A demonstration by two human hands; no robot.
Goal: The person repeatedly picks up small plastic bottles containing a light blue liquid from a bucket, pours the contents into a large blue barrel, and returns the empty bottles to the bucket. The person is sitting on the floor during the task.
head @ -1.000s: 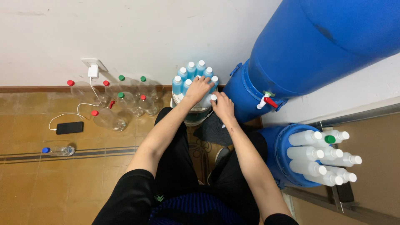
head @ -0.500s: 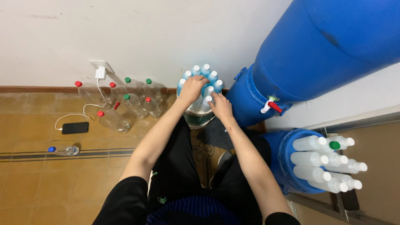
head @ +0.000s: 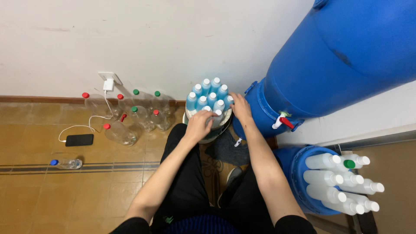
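1. A cluster of small blue-filled bottles [head: 207, 99] with white caps stands upright, packed close together in a pale round bucket [head: 203, 138] on the floor, against the wall and just beside the big blue barrel [head: 338, 65].
2. The left hand [head: 198, 125] lies over the near edge of the cluster, fingers curled about a white cap of 1 front bottle; how tightly it grips I cannot tell.
3. The right hand [head: 240, 108] rests at the cluster's right side, fingers loosely bent against an outer bottle, between the bucket and the barrel; whether it has closed on that bottle is hidden.
4. About 8 caps show in the bucket, which looks nearly full, so the packing seems well along.
5. A white-and-red tap [head: 281, 121] juts from the barrel's lower end, near the right wrist.
6. To the right, a blue tub [head: 299, 162] holds several white bottles [head: 336, 180] lying on their sides, 1 green-capped.
7. Left of the bucket, clear empty bottles [head: 130, 117] with red and green caps stand or lie by the wall; these appear unfilled.
8. Further left, a black phone [head: 79, 140] lies on the tiles, cabled to a white charger [head: 108, 83].
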